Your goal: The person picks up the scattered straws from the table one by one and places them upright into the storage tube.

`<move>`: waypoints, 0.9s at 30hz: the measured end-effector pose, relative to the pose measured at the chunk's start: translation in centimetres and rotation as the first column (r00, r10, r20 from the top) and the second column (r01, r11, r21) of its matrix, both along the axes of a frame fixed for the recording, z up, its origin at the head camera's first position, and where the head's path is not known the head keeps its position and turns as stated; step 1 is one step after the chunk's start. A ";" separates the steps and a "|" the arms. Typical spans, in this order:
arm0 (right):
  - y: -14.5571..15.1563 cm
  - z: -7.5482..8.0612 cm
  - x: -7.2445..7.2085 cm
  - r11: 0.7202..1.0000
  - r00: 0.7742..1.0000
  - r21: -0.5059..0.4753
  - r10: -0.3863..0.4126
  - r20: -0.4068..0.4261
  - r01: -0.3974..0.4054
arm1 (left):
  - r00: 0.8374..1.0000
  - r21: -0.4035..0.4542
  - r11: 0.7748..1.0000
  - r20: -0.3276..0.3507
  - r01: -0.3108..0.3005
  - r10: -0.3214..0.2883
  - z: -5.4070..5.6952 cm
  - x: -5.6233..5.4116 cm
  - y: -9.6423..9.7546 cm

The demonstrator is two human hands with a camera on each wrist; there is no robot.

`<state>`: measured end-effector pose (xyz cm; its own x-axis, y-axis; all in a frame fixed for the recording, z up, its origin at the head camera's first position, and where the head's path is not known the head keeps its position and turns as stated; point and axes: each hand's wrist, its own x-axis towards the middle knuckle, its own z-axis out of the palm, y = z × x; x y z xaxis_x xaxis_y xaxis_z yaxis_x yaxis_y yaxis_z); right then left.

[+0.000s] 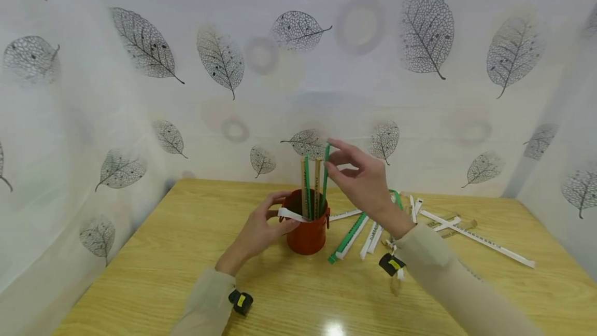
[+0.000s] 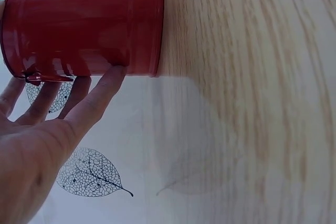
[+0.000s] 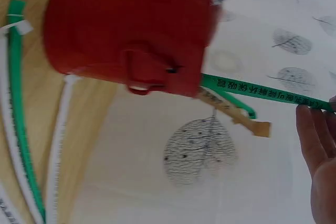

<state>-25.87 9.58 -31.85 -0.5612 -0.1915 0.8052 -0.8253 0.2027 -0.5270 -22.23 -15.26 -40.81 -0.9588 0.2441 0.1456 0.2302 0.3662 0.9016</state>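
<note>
A red bucket [image 1: 305,235] with small side handles stands upright on the table. My left hand [image 1: 258,232] grips its left side, thumb toward the front; in the left wrist view the fingers [image 2: 97,98] touch its wall. My right hand [image 1: 361,178] pinches the upper end of a green wrapped straw [image 1: 326,180] above the bucket. That straw's lower end is inside, as the right wrist view also shows. Brown wrapped straws [image 1: 317,183] and another green wrapped straw [image 1: 307,185] stand in the bucket. A white wrapped straw [image 1: 293,215] lies across the rim beside my left thumb.
Right of the bucket, several white and green wrapped straws [image 1: 350,236] lie scattered on the wooden table [image 1: 186,253]. Farther right, a long white straw [image 1: 494,247] crosses brown ones [image 1: 459,228]. A leaf-patterned curtain [image 1: 317,77] hangs behind the table's back edge.
</note>
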 end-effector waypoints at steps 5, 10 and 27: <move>0.1 -2.1 -0.1 0.997 0.999 0.072 -0.011 0.048 0.008 | 1.000 -0.018 1.000 -0.014 -0.004 0.004 0.1 0.0 -0.1; 0.3 -3.4 -0.2 0.994 0.996 0.108 -0.003 0.089 -0.007 | 1.000 -0.014 1.000 -0.014 0.000 0.000 0.2 0.1 -0.2; 2.8 -5.0 -0.6 0.992 0.995 0.120 -0.037 0.090 0.026 | 1.000 0.007 1.000 -0.017 0.010 -0.010 -0.1 0.0 -0.1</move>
